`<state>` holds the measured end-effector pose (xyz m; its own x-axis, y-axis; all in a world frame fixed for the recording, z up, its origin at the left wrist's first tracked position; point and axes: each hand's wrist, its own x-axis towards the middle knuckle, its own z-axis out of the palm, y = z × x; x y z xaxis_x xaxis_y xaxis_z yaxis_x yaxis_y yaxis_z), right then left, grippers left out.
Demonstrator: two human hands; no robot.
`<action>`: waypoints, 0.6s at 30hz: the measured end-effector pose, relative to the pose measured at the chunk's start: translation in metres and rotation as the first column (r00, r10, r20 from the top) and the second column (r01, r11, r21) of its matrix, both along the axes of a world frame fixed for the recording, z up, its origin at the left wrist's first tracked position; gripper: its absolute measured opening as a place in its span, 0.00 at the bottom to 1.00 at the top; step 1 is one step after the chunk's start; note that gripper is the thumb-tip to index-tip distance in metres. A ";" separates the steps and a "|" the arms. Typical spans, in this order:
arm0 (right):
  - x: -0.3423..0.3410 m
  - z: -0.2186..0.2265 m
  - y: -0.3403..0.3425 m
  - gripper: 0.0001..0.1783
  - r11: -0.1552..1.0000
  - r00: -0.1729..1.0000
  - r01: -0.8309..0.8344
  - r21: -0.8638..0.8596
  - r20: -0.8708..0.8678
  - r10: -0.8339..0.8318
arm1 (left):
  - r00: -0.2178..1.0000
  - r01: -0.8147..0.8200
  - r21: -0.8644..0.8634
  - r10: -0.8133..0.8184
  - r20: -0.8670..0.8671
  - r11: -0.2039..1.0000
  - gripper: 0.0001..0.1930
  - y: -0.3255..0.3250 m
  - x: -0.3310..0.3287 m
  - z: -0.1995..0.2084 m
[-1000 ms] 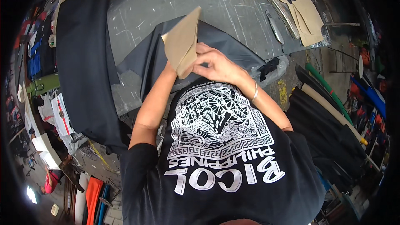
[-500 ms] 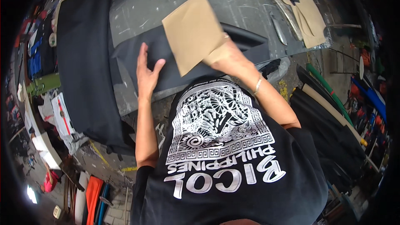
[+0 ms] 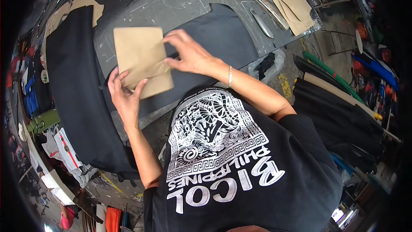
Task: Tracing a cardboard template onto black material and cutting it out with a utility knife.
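A roughly rectangular piece of brown card (image 3: 139, 45) lies over the left part of a dark sheet (image 3: 225, 34) on the worktable. Across its lower half runs a blurred fold or second layer; I cannot tell which. My left hand (image 3: 124, 96) grips the lower left of the card, thumb at the bottom edge and fingers along the left side. At the opposite edge, the bent fingers and thumb of my right hand (image 3: 191, 56) hold the card's right side. A bracelet circles my right wrist.
A long black sheet (image 3: 73, 86) drapes over the table's left end. Toward the far right lie a utility knife (image 3: 262, 23), a long flat bar (image 3: 268, 8) and brown pattern pieces (image 3: 296, 10). Dark rolls (image 3: 330, 111) stand beyond the right edge. The grey tabletop (image 3: 141, 10) is scratched.
The brown card has moved left and down, off the right part of the dark sheet. My left hand, apart from it before, now grips it. My view has shifted too.
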<state>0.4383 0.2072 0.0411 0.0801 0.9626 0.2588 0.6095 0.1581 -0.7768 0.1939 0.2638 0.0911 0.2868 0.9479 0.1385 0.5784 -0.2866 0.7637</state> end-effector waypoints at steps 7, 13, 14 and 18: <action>0.020 -0.043 -0.047 0.30 0.866 0.955 0.263 -0.425 -0.011 -0.296 | 0.977 0.060 -0.022 -0.063 -0.205 0.998 0.15 -0.025 -0.040 -0.100; 0.022 -0.064 -0.053 0.31 0.849 0.866 0.225 -0.478 -0.301 -0.399 | 0.989 -0.037 -0.171 0.012 -0.147 0.985 0.20 -0.039 0.002 -0.095; 0.021 -0.057 -0.052 0.34 0.822 0.837 0.202 -0.533 -0.341 -0.427 | 0.988 -0.106 -0.373 0.055 -0.145 0.922 0.22 -0.038 0.009 -0.074; 0.016 -0.055 -0.046 0.39 0.819 0.861 0.205 -0.536 -0.299 -0.411 | 0.905 -0.087 -0.446 0.257 0.338 0.891 0.25 -0.018 0.004 -0.109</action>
<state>0.4544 0.1612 -0.0135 0.3868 0.8589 -0.3355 0.1960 -0.4321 -0.8802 0.1981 0.2462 -0.0177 0.1199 0.9700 -0.2113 0.2305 0.1798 0.9563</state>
